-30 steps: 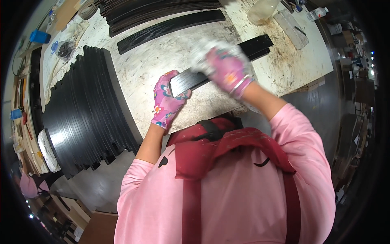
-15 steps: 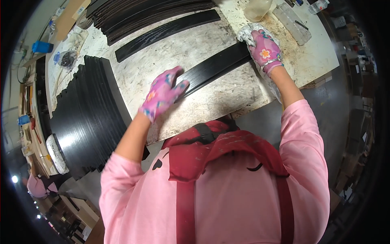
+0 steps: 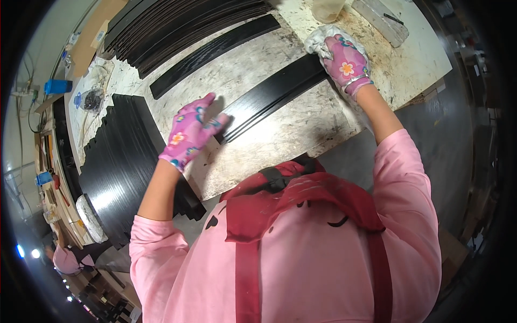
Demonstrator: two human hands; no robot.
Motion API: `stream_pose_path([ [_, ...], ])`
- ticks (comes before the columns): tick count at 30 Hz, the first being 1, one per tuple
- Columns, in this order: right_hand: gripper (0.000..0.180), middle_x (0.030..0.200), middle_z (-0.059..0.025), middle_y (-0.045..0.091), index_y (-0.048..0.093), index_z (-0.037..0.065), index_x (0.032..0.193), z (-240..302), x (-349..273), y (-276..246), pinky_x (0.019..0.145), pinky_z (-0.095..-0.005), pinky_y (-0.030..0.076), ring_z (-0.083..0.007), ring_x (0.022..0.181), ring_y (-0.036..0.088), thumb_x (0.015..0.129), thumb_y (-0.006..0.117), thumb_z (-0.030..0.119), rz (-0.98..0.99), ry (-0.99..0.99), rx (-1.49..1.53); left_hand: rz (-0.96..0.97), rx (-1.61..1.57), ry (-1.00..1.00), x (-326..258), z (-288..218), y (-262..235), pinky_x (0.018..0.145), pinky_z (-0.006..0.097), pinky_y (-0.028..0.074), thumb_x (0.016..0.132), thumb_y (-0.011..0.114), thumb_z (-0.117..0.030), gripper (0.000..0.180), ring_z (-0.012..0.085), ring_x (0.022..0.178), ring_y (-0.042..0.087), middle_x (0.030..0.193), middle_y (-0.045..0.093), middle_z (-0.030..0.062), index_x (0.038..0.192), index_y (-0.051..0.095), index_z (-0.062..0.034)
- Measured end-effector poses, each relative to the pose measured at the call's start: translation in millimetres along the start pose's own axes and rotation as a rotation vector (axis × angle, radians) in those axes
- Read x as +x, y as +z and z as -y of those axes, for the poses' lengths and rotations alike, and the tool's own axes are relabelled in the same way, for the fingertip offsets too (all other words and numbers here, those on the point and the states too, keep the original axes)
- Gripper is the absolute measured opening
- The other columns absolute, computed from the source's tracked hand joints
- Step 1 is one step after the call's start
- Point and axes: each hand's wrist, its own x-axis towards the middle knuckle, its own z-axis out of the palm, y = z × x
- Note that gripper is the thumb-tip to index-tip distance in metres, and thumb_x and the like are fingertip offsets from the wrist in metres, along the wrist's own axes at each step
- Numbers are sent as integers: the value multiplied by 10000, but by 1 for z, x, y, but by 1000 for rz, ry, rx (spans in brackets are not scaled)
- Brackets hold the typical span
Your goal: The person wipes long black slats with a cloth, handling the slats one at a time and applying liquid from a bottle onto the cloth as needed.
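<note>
Far left, a blue tub (image 3: 57, 86) is sitting at the table edge, contents too small to tell. Next, a stack of black strips (image 3: 116, 172) is lying fanned along the table's left side. Left hand (image 3: 191, 132), in a floral glove, is pressing flat on the near end of a black strip (image 3: 272, 97), fingers spread, gripping nothing. The strip is lying diagonally across the stained table (image 3: 301, 129), another strip (image 3: 215, 54) lying parallel above it. Top centre, a pale cup (image 3: 327, 8) is standing cropped, contents not visible. Right hand (image 3: 347, 64) is clenching a white rag (image 3: 323, 43) against the strip's far end. Right of it, a clear tray (image 3: 385, 21) is lying; cannot tell what is in it.
</note>
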Motion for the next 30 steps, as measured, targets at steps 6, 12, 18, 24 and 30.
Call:
stream_pose_path([
  [6,361,932,-187,654,540,3,1143,148,-38,37,723,-410,538,-307,826,656,889,488,255,108,-566,205,-166,379,370,8,7,64,850,417,477,810,657,-506,769,395,988,559,1114,546,244,1287,429,52],
  [12,329,757,-140,616,516,28,1194,0,18,5,554,-362,535,-240,659,638,890,490,152,122,50,170,-93,211,167,13,-14,57,737,430,506,813,644,-460,681,360,885,606,1013,574,209,1249,449,26],
  [18,338,1020,-113,692,642,-36,1079,-174,5,14,811,-329,520,-217,873,663,824,690,181,-85,618,1142,7,234,148,12,-29,36,823,430,497,750,720,-467,901,357,981,603,1158,565,232,1406,331,14],
  [24,203,1022,-98,685,635,-3,1072,-189,-49,11,833,-336,543,-200,885,671,936,507,75,-38,456,2355,-95,118,300,22,-33,-17,1000,430,411,803,712,-349,764,380,1170,510,1296,521,207,1417,378,-40],
  [30,330,1114,-154,658,598,-23,1148,-223,-42,14,943,-387,497,-254,1021,643,967,451,211,39,498,2595,51,-567,330,121,-98,-28,1082,362,337,907,640,-170,615,237,1280,456,1359,495,125,1445,361,-70],
])
